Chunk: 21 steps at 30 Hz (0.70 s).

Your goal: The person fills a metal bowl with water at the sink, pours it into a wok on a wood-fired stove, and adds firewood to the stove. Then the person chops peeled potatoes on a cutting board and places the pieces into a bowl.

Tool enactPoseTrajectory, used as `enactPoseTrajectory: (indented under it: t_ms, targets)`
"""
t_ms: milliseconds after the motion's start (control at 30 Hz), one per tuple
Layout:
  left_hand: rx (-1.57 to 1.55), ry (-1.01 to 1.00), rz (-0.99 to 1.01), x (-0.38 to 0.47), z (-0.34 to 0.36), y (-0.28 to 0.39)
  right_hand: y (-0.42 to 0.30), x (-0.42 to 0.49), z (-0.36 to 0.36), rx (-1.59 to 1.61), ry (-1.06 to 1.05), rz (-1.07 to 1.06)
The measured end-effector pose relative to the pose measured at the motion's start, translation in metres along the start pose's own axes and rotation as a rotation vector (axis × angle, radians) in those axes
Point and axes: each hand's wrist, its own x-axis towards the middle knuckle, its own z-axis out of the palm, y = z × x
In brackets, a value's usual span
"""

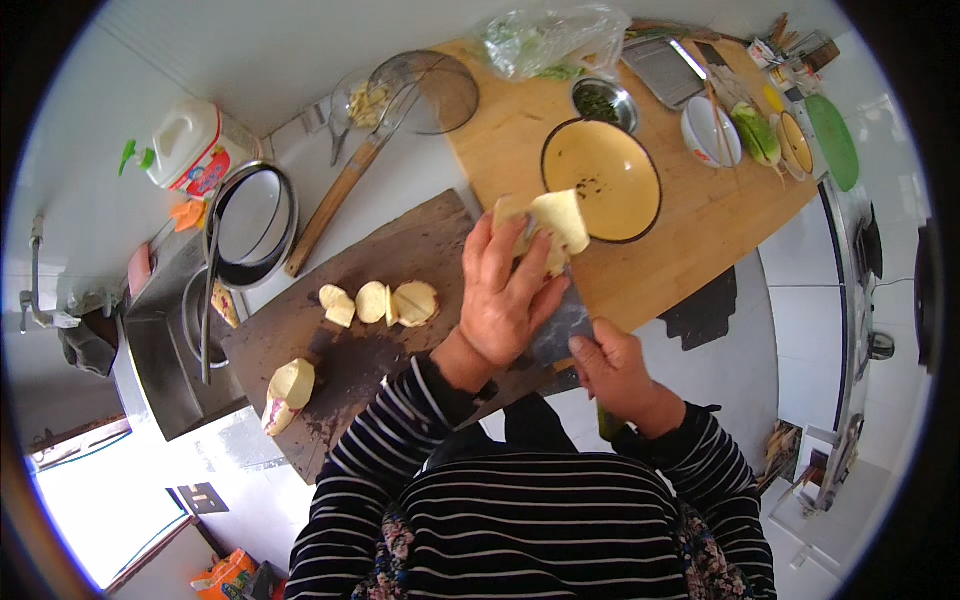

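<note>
My left hand [501,289] holds several pale slices of sweet potato [561,219] beside the near edge of a yellow enamel bowl [622,180]. Its fingers press them against the broad blade of a cleaver [564,322]. My right hand [616,369] grips the cleaver at its handle, most of which the hand hides. Dark specks lie in the bottom of the bowl. On the dark wooden cutting board [352,375] rest more cut slices [415,303] in a short row. A larger cut piece with reddish skin [287,397] lies at the board's left edge.
A wire skimmer [334,199] lies behind the board, near steel bowls [285,255] by the sink [161,375]. On the wooden tabletop [510,112] stand a metal bowl of chopped greens [600,101], a white bowl with chopsticks [705,135] and a plastic bag [551,37].
</note>
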Motion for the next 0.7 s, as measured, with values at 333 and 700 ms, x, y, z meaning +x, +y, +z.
enactPoseTrajectory:
  t_ms: [333, 700]
  targets:
    - [-0.111, -0.045, -0.053, 0.075, 0.124, -0.002, -0.002, 0.032, -0.123, -0.69, 0.327, -0.234]
    - [-0.055, -0.259, -0.011, 0.034, 0.056, -0.013, -0.008, 0.044, -0.135, -0.955, 0.436, -0.333]
